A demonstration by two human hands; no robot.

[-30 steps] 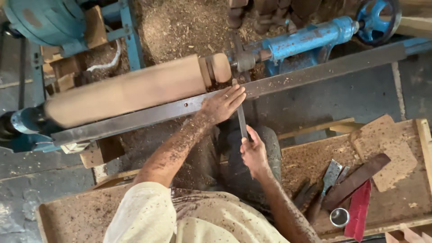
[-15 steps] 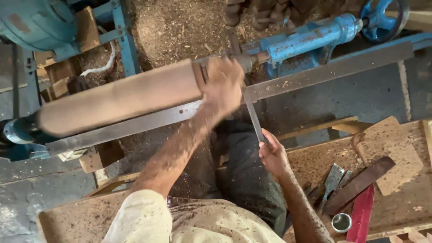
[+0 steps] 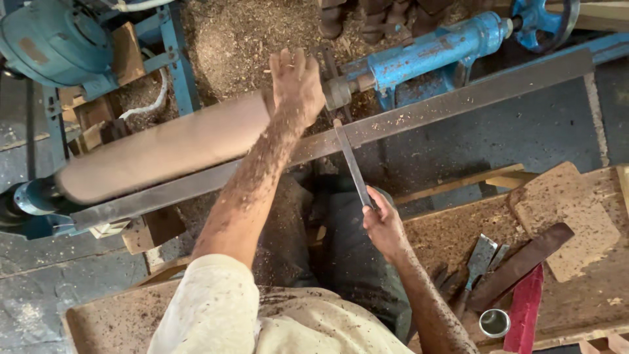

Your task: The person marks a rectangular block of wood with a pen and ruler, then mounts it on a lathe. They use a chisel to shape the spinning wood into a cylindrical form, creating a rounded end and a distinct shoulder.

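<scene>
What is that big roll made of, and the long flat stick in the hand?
The big roll looks like bare, unpainted wood: pale tan and matte, with sawdust heaped behind it. The long flat stick in the right hand seems to be steel: thin, grey, dull sheen. The left hand rests on the roll's end.

Left hand (image 3: 296, 84) stretched forward, fingers spread flat, right hand (image 3: 385, 221) drawn near body, fingers curled shut

Long chisel (image 3: 352, 164) angled, wood cylinder (image 3: 164, 147) horizontal
</scene>
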